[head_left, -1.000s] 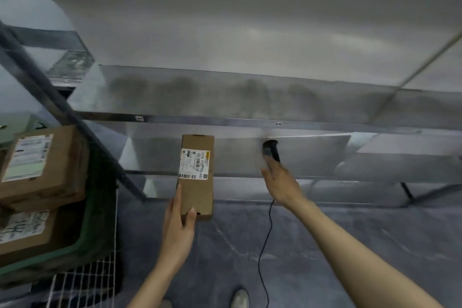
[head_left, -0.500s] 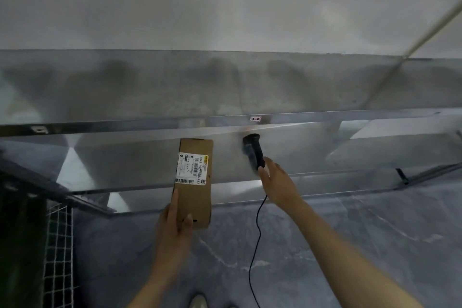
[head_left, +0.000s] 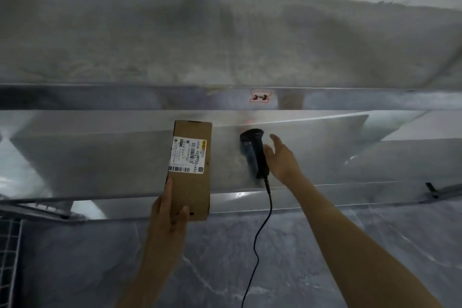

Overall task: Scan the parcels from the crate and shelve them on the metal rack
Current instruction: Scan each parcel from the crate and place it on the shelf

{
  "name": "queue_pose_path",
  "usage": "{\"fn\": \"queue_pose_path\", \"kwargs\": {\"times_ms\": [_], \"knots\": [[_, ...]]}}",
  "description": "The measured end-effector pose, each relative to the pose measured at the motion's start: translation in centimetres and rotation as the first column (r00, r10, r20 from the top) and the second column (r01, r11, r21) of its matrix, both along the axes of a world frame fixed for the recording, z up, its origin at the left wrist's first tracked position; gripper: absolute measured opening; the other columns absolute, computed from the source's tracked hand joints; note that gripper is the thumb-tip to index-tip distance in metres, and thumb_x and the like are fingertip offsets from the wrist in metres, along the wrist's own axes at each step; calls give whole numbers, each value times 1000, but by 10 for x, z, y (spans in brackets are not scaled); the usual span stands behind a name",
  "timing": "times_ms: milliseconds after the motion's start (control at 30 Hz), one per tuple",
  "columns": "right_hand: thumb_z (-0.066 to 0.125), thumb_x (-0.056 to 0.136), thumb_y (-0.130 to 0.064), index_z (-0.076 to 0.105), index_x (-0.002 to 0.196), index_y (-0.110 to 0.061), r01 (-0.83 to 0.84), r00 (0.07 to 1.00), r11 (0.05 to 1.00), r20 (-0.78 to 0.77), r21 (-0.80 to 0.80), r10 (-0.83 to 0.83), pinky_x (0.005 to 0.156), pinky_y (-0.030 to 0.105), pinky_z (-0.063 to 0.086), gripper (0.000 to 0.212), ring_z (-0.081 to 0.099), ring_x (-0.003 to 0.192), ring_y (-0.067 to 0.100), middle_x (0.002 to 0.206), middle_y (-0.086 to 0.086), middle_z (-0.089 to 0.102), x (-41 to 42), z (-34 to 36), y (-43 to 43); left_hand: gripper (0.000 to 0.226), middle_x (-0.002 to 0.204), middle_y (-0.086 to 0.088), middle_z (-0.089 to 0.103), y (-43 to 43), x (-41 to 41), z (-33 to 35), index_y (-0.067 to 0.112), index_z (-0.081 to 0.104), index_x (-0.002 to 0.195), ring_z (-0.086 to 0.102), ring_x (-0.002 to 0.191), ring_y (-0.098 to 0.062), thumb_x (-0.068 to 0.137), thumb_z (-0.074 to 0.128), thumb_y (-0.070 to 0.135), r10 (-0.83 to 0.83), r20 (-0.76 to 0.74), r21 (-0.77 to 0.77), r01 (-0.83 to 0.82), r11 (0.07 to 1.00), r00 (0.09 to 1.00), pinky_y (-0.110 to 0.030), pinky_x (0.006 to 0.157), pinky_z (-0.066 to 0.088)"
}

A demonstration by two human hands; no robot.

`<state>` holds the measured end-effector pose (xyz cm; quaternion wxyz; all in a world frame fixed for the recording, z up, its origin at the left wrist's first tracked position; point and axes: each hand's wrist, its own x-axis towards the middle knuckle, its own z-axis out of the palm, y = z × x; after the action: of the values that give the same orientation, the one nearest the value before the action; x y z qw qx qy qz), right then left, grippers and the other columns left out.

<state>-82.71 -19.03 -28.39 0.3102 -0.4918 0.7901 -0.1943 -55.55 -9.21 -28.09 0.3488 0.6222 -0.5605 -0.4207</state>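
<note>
The left hand [head_left: 168, 212] gripped the near end of a brown oblong cardboard parcel [head_left: 191, 182], with the thumb on its top face and the fingers up its left edge. The right hand [head_left: 281, 160] was spread wide with straight fingers, its palm against the handle of a black handheld barcode scanner [head_left: 253, 150], and it clasped nothing.

The parcel's long axis ran from six to twelve o'clock, with its white shipping label [head_left: 187, 155] facing up. Its far end pointed into the lower shelf of the shiny steel rack [head_left: 100, 157], which lay at twelve o'clock from the left hand. That hand alone carried the parcel, so shelving it looked like a straight push forward. The scanner stood at three o'clock from the parcel, near it but apart, so it probably left the way free.

It could not be told whether the parcel's far end already rested on the shelf, or whether the scanner lay on the shelf or leaned on the palm. The label's small print and the red-edged sticker [head_left: 261, 96] on the shelf lip above were blurred. The scanner's black cable [head_left: 261, 227] ran off at six o'clock over the grey marbled floor [head_left: 312, 270]. The crate was out of view, and only a strip of white wire grid [head_left: 8, 257] showed at eight o'clock.
</note>
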Motion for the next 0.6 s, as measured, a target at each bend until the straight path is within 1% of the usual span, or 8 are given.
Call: {"fn": "queue_pose_path", "kwargs": {"times_ms": [67,100,167,233,367,467,533,600], "knots": [[37,103,-31,23,151,-19,18,999,1000,36,-5,-17,98,42,44,52,53,119,36,136,21,51,-6,-12,-14,63,137,-5,38,-4,-7,-10,44,18,138,44,111,-11,85,47,61,1,-27,-1,-1,1000,1000,-23,86,38],[40,102,-29,23,151,-20,30,998,999,54,-9,-30,98,41,43,53,52,121,36,138,21,50,-8,-17,-20,79,135,-3,38,-5,-9,-14,42,18,139,43,111,-9,74,42,80,2,-43,-13,-3,1000,999,-18,85,36],[45,101,-28,22,151,-21,49,996,999,76,-12,-48,96,40,44,56,51,121,37,140,20,48,-10,-28,-33,101,135,-2,39,-9,-10,-22,39,20,141,43,112,-6,58,33,96,17,-66,-1,-17,1000,998,-18,87,36],[51,98,-27,22,151,-22,45,995,999,85,-16,-43,93,39,46,60,54,116,37,137,21,51,-11,-39,-44,105,139,-5,39,-14,-12,-28,37,22,141,43,114,-6,55,31,97,36,-73,0,-36,999,997,-18,90,35],[61,92,-26,21,151,-21,33,993,999,116,-19,-30,94,40,46,71,54,117,36,135,19,51,-7,-55,-61,106,137,-1,38,-23,-16,-32,35,24,139,42,105,14,54,30,98,53,-66,2,-53,999,996,3,77,32],[65,90,-23,21,150,-19,39,989,999,147,-30,-34,93,36,43,75,51,121,36,136,17,52,-4,-63,-70,106,133,3,37,-29,-17,-33,37,24,137,40,103,17,51,29,99,60,-65,9,-60,998,996,1,76,34],[65,89,-21,22,150,-18,49,986,999,161,-24,-44,95,38,43,75,51,122,36,135,17,52,-4,-67,-74,106,133,3,37,-32,-18,-35,37,23,137,42,105,15,51,29,99,58,-57,10,-58,998,997,0,76,36],[66,89,-20,23,150,-18,70,981,997,185,-15,-66,98,40,42,74,50,123,35,136,17,51,-6,-70,-78,105,132,3,36,-35,-19,-35,36,24,137,41,105,21,52,31,98,61,-66,6,-60,998,996,3,74,37]]}}
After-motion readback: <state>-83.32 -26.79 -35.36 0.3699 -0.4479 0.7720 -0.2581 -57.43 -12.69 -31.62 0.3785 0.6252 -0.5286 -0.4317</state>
